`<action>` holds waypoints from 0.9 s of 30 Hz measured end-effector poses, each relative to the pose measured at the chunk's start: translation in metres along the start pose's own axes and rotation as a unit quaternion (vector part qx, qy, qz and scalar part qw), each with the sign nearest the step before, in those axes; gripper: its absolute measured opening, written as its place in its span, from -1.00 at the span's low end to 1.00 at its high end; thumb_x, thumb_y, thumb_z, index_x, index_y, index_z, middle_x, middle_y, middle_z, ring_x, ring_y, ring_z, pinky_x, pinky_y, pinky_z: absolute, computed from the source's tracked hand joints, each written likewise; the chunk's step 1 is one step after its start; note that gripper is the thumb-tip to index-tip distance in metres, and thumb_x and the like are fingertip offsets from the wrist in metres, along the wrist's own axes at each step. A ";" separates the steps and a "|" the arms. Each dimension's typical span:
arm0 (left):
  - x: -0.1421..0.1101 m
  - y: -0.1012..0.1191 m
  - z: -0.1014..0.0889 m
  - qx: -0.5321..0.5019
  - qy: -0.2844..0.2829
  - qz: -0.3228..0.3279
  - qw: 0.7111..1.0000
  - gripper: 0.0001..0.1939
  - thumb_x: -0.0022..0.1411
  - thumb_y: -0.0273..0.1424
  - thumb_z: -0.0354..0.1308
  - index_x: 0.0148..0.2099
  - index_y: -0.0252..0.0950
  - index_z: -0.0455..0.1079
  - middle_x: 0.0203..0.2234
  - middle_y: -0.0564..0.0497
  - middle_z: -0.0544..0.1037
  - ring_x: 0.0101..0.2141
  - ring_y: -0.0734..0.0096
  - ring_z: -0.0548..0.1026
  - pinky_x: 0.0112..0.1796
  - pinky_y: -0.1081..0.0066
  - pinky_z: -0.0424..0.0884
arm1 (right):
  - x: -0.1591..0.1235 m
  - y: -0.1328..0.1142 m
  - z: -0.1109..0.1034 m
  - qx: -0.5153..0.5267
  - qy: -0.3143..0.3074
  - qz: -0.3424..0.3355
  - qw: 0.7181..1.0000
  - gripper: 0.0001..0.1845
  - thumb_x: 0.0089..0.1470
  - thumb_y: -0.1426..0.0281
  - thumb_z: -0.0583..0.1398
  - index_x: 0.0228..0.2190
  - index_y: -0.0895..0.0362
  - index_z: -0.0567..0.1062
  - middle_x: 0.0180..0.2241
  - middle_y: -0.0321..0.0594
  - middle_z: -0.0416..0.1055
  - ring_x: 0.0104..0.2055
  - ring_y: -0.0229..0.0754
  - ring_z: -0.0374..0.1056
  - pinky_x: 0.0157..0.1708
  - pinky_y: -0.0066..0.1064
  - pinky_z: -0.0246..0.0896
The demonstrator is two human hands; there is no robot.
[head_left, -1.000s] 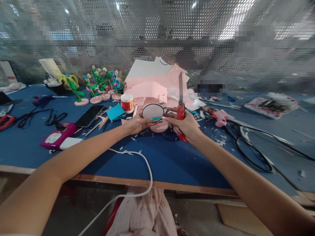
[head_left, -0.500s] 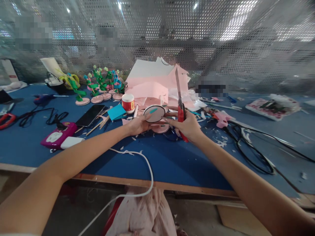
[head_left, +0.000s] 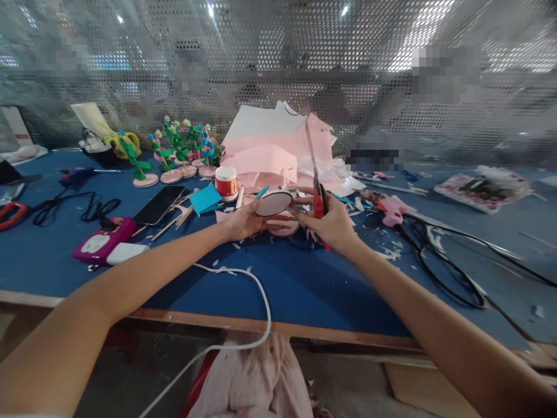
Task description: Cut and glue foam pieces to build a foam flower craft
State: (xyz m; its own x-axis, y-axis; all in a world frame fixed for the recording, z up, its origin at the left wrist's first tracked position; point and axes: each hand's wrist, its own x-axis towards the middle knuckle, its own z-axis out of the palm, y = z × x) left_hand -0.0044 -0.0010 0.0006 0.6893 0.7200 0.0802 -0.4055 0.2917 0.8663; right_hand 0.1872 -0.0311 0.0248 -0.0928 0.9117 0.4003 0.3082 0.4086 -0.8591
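Pale, dark-rimmed round disc sits in the left hand, fingers partly curled around its edge; the right hand is closed on a red-handled, metal-bladed cutting tool, fingertips by the disc's three o'clock rim. That raised blade could snag the pink paper sheets at twelve if the wrist tips forward. Red-and-white jar crowds ten; blue tabletop gives room at six, white cable crossing it.

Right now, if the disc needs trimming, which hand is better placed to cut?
Right, I'd judge: the right hand holds the red-handled blade, its point up, beside the disc, while the left hand grips the disc.
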 end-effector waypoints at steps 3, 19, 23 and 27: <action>0.000 0.000 0.000 0.016 -0.009 0.003 1.000 -0.46 0.04 -0.10 0.14 -0.02 -0.37 0.38 -0.15 -0.24 0.52 -0.05 0.01 0.43 0.00 0.10 0.23 | 0.000 0.002 0.000 -0.017 0.004 -0.011 1.000 -0.42 -0.19 0.24 0.30 -0.09 0.16 0.38 -0.23 -0.07 0.51 -0.35 -0.13 0.44 -0.34 -0.25 0.38; -0.003 0.001 0.007 0.269 0.105 0.171 0.942 -0.19 -0.19 -0.40 0.35 0.15 -0.02 0.15 0.09 -0.03 0.14 -0.02 0.23 0.28 -0.10 0.31 0.38 | 0.004 0.007 -0.008 -0.363 -0.020 -0.097 0.926 -0.69 0.03 0.22 0.07 -0.29 0.15 0.47 -0.46 -0.10 0.46 -0.41 -0.04 0.36 -0.44 -0.33 0.16; -0.003 0.000 0.008 0.260 0.099 0.166 0.946 -0.21 -0.15 -0.42 0.33 0.15 -0.03 0.12 0.07 -0.02 0.16 -0.08 0.30 0.32 -0.13 0.30 0.39 | 0.005 0.005 -0.009 -0.374 -0.036 -0.078 0.923 -0.73 0.01 0.26 0.06 -0.32 0.15 0.45 -0.51 -0.13 0.43 -0.47 -0.09 0.32 -0.48 -0.39 0.08; -0.004 0.001 0.010 0.246 0.098 0.155 0.952 -0.22 -0.17 -0.42 0.33 0.12 -0.06 0.11 0.05 -0.04 0.19 -0.13 0.35 0.36 -0.13 0.31 0.39 | 0.005 0.004 -0.010 -0.376 -0.049 -0.071 0.923 -0.77 -0.02 0.29 0.07 -0.35 0.13 0.44 -0.53 -0.17 0.41 -0.47 -0.12 0.31 -0.49 -0.42 0.04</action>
State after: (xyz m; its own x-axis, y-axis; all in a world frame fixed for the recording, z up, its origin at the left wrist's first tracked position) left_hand -0.0011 -0.0096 0.0057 0.4377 0.8409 0.3182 -0.2084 -0.2494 0.9457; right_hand 0.1971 -0.0250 0.0261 -0.2566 0.8661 0.4290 0.8522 0.4121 -0.3222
